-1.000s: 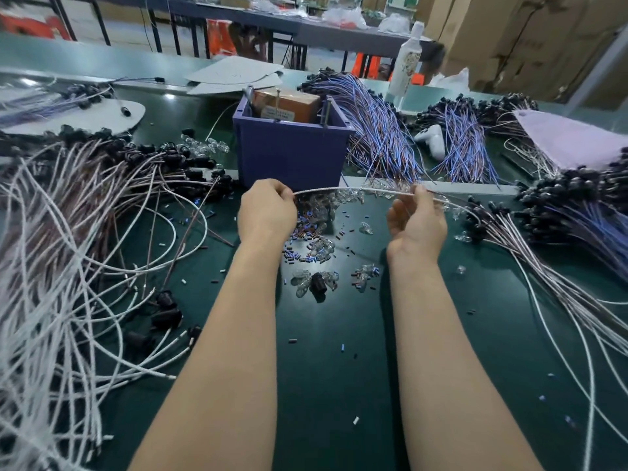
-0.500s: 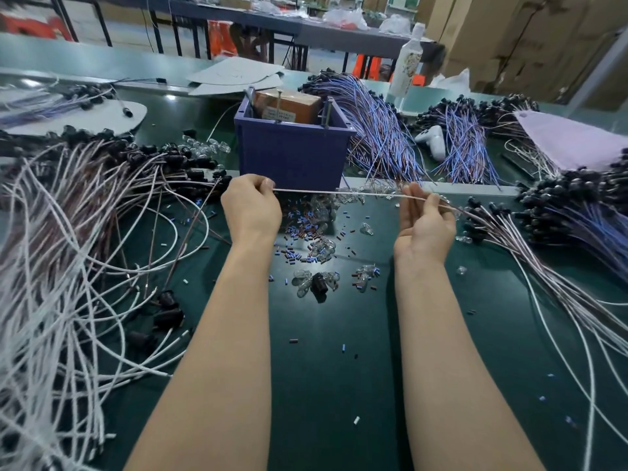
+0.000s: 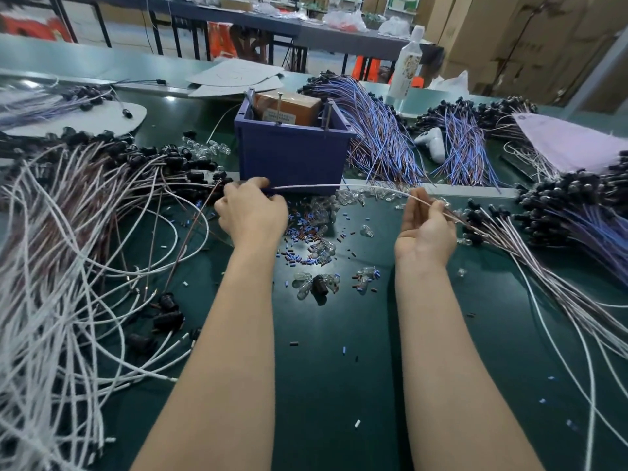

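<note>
White wire (image 3: 323, 187) stretches between left hand (image 3: 251, 214), fist closed round it, and right hand (image 3: 424, 229), pinching it loosely. Wire bundle (image 3: 550, 287) at 3 o'clock suggests plenty remains.

The dark green table (image 3: 323, 385) catches a patch of overhead glare at its far left. Behind it runs a long grey table (image 3: 339, 34) on black legs, over a pale floor (image 3: 129, 34). Brown cardboard boxes (image 3: 530, 35) are stacked high on the right.
</note>
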The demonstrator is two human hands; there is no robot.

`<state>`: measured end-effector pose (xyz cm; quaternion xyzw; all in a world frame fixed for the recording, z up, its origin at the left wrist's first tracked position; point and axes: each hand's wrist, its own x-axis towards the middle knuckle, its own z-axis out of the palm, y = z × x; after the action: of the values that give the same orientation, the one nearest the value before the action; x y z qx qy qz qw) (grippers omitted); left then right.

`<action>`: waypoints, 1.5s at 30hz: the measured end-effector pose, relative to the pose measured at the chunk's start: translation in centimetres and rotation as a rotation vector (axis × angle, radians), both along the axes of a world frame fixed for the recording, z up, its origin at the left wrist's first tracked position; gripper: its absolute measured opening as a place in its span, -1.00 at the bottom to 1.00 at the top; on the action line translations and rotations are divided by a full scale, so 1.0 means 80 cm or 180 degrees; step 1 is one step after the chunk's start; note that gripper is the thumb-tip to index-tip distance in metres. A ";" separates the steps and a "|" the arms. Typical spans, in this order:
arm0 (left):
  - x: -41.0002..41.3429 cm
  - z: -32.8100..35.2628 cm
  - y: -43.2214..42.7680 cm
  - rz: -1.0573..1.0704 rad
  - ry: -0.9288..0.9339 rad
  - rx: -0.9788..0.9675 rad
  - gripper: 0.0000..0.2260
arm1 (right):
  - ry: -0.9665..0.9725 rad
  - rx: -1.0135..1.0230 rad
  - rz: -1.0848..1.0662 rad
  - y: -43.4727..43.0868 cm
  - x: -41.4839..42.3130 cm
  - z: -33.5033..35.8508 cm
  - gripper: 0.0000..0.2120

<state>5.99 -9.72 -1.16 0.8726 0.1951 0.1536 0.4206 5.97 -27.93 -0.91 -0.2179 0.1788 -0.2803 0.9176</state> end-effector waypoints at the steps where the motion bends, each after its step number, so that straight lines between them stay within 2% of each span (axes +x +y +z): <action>1: -0.001 0.002 -0.005 -0.0178 0.0117 0.0126 -0.71 | -0.0026 0.0063 0.0061 0.004 0.000 0.002 -0.87; 3: 0.000 0.005 -0.009 -0.0511 0.0124 0.0065 -0.76 | -0.0041 0.0164 0.0177 0.007 -0.001 0.004 -0.93; 5: 0.000 0.008 -0.010 -0.0724 -0.0019 -0.0471 -0.82 | -0.0014 0.0236 0.0234 0.007 -0.002 0.004 -0.87; 7: -0.001 0.010 -0.011 -0.0548 -0.0195 -0.1643 -0.76 | 0.0032 0.0254 0.0253 0.007 -0.004 0.003 -0.87; 10: -0.004 0.012 -0.010 -0.0294 -0.0370 -0.4198 -0.71 | 0.0109 0.0214 0.0319 0.012 -0.006 0.003 -0.91; 11: -0.005 0.012 -0.009 -0.0348 -0.0349 -0.4854 -0.68 | 0.0131 0.0211 0.0354 0.015 -0.006 0.004 -0.94; 12: -0.005 0.012 -0.008 -0.0456 -0.0276 -0.5343 -0.66 | 0.0172 0.0208 0.0383 0.019 -0.007 0.004 -0.93; 14: -0.007 0.013 -0.009 -0.0738 -0.0112 -0.5773 -0.65 | 0.0263 0.0178 0.0469 0.027 -0.008 0.003 -0.85; 17: -0.011 0.017 -0.022 -0.1163 -0.0080 -0.5535 -0.83 | 0.0361 0.0006 0.0641 0.038 -0.008 0.000 -0.87; 19: -0.010 0.020 -0.031 -0.1225 -0.0191 -0.5163 -0.81 | 0.0506 -0.0285 0.0815 0.043 -0.009 -0.002 -0.89; 24: -0.003 0.015 -0.031 -0.0982 -0.0510 -0.3792 -0.69 | 0.0777 -0.0670 0.0969 0.045 -0.011 -0.002 -0.94; 27: -0.004 0.010 -0.036 -0.1334 -0.0362 -0.2888 -0.73 | 0.0748 -0.0754 0.1160 0.049 -0.011 -0.001 -0.94; 30: -0.010 0.009 -0.045 -0.1651 -0.0251 -0.2260 -0.84 | 0.0774 -0.1078 0.1414 0.058 -0.013 -0.003 -0.91; 34: -0.017 0.005 -0.049 -0.1745 -0.0414 -0.2168 -0.96 | 0.0596 -0.1301 0.1589 0.061 -0.014 -0.002 -0.85; 39: -0.014 0.003 -0.049 -0.1770 -0.0686 -0.1868 -0.94 | 0.0634 -0.1590 0.1779 0.062 -0.016 -0.002 -0.85; 45: -0.008 -0.003 -0.045 -0.1754 -0.0764 -0.1405 -0.92 | 0.0739 -0.1180 0.2229 0.055 -0.019 0.001 -0.86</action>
<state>5.36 -13.34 -1.38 0.7564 -0.0694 0.0901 0.6441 4.49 -23.54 -0.80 -0.4574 0.1427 0.0479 0.8764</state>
